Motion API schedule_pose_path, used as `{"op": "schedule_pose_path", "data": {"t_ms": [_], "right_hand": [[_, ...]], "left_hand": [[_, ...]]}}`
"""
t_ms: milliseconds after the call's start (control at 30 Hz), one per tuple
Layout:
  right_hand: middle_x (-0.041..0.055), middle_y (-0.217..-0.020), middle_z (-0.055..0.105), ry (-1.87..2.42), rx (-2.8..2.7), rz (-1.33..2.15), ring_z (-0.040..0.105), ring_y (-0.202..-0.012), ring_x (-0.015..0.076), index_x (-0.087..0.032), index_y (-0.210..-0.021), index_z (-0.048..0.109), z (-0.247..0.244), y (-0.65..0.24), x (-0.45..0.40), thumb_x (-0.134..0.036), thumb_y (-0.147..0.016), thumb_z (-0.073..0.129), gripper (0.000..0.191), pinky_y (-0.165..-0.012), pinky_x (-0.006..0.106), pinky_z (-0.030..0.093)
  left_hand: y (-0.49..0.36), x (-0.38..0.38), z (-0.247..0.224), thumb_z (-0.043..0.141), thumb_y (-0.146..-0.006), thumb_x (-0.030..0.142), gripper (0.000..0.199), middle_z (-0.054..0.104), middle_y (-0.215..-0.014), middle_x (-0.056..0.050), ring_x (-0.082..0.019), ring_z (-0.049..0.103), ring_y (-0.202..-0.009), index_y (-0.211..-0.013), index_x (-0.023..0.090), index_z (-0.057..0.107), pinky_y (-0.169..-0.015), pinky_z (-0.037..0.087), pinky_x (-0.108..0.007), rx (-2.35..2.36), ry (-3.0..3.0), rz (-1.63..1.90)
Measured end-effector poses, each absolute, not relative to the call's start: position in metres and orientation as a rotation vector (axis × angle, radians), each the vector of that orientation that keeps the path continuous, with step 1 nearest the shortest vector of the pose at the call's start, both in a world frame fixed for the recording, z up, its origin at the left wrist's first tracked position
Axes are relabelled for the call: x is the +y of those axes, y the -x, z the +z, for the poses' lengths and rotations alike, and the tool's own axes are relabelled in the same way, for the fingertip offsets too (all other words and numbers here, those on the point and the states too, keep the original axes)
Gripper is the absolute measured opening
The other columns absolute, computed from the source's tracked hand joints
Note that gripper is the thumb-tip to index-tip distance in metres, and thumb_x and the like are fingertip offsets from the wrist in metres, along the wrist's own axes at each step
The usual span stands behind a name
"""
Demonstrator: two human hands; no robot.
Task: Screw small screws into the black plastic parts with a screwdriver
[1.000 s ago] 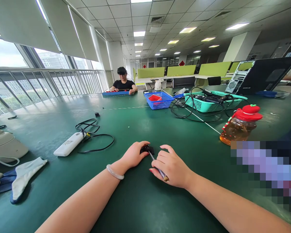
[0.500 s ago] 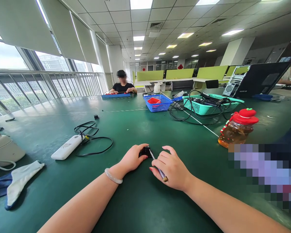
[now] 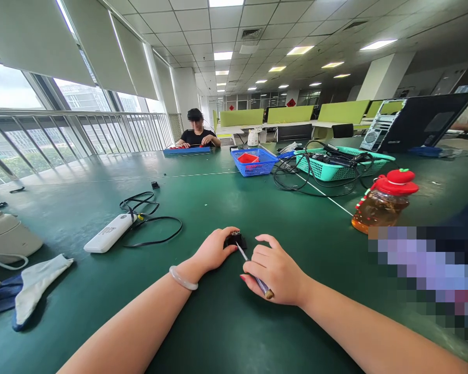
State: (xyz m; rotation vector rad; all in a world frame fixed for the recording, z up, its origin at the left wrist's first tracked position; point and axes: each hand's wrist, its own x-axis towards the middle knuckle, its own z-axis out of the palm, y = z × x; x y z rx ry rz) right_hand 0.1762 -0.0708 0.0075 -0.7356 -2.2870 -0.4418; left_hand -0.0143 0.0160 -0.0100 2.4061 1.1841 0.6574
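Observation:
My left hand [image 3: 217,247] is closed on a small black block-shaped part [image 3: 234,239] with bright metal bits along its top, holding it against the table; its exact kind is too small to make out. My right hand [image 3: 275,267] grips a slim screwdriver [image 3: 261,285] with a thin metal shaft and a brownish butt end, its index finger raised off the tool. The screwdriver's tip meets or nearly meets the near side of the black part. Much of the part is hidden behind my left thumb and fingers.
A white power bank [image 3: 109,232] with a black cable [image 3: 156,242] lies left, near a white-and-blue glove [image 3: 39,291]. Ahead stand a blue basket [image 3: 255,167] and a green basket [image 3: 323,170] of cables. A red-lidded bottle [image 3: 386,205] stands right. A person [image 3: 197,136] sits across the table.
The screwdriver's tip has shifted slightly left and down along the black part, and its butt end has dropped a little. My left hand keeps its hold; the view has tilted slightly.

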Motion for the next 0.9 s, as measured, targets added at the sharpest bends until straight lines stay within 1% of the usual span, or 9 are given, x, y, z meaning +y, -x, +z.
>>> {"op": "schedule_pose_path", "data": {"t_ms": [133, 267, 433, 700, 900], "right_hand": [[-0.0012, -0.064, 0.056, 0.781, -2.306, -0.417, 0.048, -0.065, 0.0140, -0.020, -0.074, 0.059, 0.0047, -0.1757, -0.0682, -0.024, -0.088, 0.051, 0.017, -0.100, 0.041, 0.033], [-0.0007, -0.068, 0.059, 0.851, -2.281, -0.379, 0.050, -0.067, 0.0142, -0.020, -0.079, 0.061, 0.0050, -0.1787, -0.0651, -0.024, -0.089, 0.051, 0.015, -0.100, 0.042, 0.033], [-0.0014, -0.067, 0.059, 0.873, -2.266, -0.377, 0.051, -0.067, 0.0138, -0.020, -0.079, 0.061, 0.0057, -0.1797, -0.0655, -0.023, -0.089, 0.051, 0.014, -0.100, 0.042, 0.032], [-0.0007, -0.068, 0.059, 0.900, -2.268, -0.379, 0.051, -0.067, 0.0146, -0.020, -0.080, 0.061, 0.0055, -0.1783, -0.0662, -0.023, -0.089, 0.051, 0.014, -0.100, 0.043, 0.033], [-0.0022, -0.061, 0.054, 0.841, -2.260, -0.397, 0.047, -0.063, 0.0129, -0.019, -0.073, 0.059, 0.0078, -0.1791, -0.0674, -0.021, -0.089, 0.050, 0.019, -0.099, 0.041, 0.034]], "left_hand": [[0.0138, 0.0152, -0.0088, 0.061, -0.082, 0.021, 0.040, 0.068, -0.112, -0.004, -0.022, 0.061, -0.103, -0.122, 0.024, 0.057, -0.093, 0.048, -0.038, 1.179, -2.401, 0.662], [0.0135, 0.0154, -0.0096, 0.062, -0.081, 0.020, 0.043, 0.068, -0.111, -0.004, -0.022, 0.062, -0.103, -0.123, 0.024, 0.055, -0.094, 0.048, -0.038, 1.185, -2.388, 0.676], [0.0131, 0.0157, -0.0104, 0.062, -0.080, 0.019, 0.044, 0.068, -0.109, -0.004, -0.022, 0.062, -0.102, -0.123, 0.024, 0.055, -0.093, 0.048, -0.037, 1.180, -2.388, 0.679], [0.0132, 0.0140, -0.0083, 0.062, -0.081, 0.018, 0.039, 0.068, -0.108, -0.004, -0.021, 0.062, -0.100, -0.119, 0.023, 0.056, -0.092, 0.049, -0.037, 1.174, -2.396, 0.675], [0.0131, 0.0140, -0.0074, 0.062, -0.081, 0.020, 0.038, 0.068, -0.110, -0.004, -0.022, 0.062, -0.103, -0.119, 0.023, 0.058, -0.093, 0.048, -0.037, 1.186, -2.414, 0.656]]}}
